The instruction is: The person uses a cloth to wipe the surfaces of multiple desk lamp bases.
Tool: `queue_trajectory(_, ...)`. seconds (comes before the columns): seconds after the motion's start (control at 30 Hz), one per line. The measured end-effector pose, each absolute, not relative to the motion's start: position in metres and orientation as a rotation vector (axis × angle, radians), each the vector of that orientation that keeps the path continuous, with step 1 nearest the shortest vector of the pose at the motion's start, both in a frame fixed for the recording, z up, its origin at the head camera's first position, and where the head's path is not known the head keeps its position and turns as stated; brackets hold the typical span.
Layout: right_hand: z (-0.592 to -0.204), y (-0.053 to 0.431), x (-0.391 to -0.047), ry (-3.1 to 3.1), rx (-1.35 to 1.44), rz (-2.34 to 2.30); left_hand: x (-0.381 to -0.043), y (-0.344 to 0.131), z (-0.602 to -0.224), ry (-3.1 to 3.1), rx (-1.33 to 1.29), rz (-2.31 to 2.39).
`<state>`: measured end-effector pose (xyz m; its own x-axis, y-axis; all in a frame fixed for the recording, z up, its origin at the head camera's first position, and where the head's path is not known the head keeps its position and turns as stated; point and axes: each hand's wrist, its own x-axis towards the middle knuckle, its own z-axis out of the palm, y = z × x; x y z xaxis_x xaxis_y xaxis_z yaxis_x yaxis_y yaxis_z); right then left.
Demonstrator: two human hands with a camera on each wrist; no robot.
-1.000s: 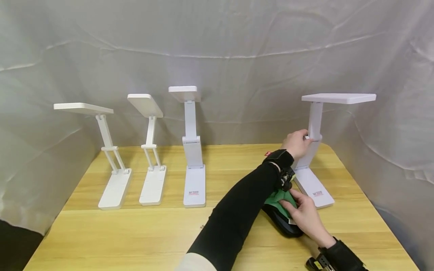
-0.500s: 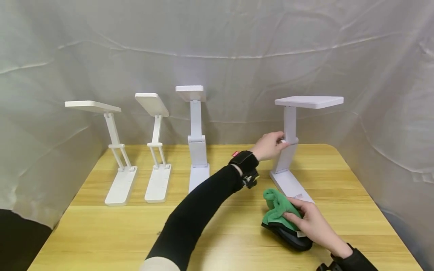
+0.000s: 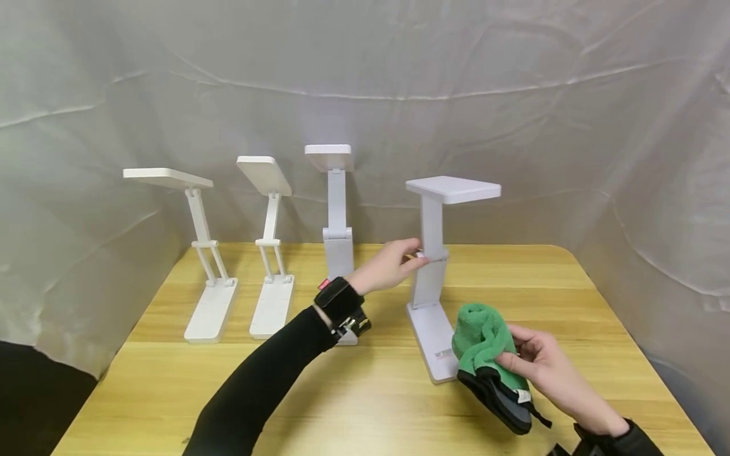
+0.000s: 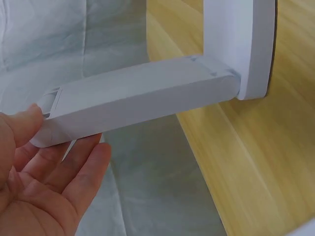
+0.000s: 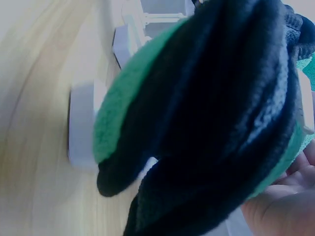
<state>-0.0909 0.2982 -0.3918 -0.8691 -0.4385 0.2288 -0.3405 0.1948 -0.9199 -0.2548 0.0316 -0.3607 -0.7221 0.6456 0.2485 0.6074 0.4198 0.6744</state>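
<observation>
A white folding desk lamp (image 3: 431, 225) stands upright on the wooden table, its flat head turned toward the right. At the lamp's middle hinge, my left hand (image 3: 386, 267) pinches the stem between thumb and fingers. The left wrist view shows that thumb on one side of the lamp arm (image 4: 142, 96) and the fingers against its other side. My right hand (image 3: 546, 366) grips a bunched green and black cloth (image 3: 483, 339) beside the front of the lamp's base. This cloth (image 5: 211, 108) fills most of the right wrist view and hides much of the right hand.
To the left stand three more white desk lamps in a row: the leftmost lamp (image 3: 210, 310), the second lamp (image 3: 272, 307) and the third lamp (image 3: 338, 202), partly behind my left arm. A grey curtain (image 3: 365, 57) hangs behind the table (image 3: 336, 411).
My left hand has moved the lamp leftward over the table, closer to the other three, and its head has turned somewhat. The cloth, still in my right hand, has come out from behind my left sleeve.
</observation>
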Motion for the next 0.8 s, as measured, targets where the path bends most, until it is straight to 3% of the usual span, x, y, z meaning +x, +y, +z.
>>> queue_trajectory(0.23,-0.392,0.288,-0.097,2.615,-0.754,-1.68,-0.243,0.004,-0.373,2.438,1.135,1.397)
queue_trajectory(0.5,-0.422,0.245,-0.135,3.051,-1.282,-0.981,-0.253,0.022,-0.384,2.373,0.942,1.485)
queue_trajectory(0.63,-0.449,0.228,-0.146,2.979,-1.215,-0.713,-0.258,0.029,-0.388,2.364,0.984,1.462)
queue_trajectory(0.8,-0.459,0.221,-0.135,2.87,-1.219,-0.613,-0.259,0.027,-0.389,2.38,0.955,1.461)
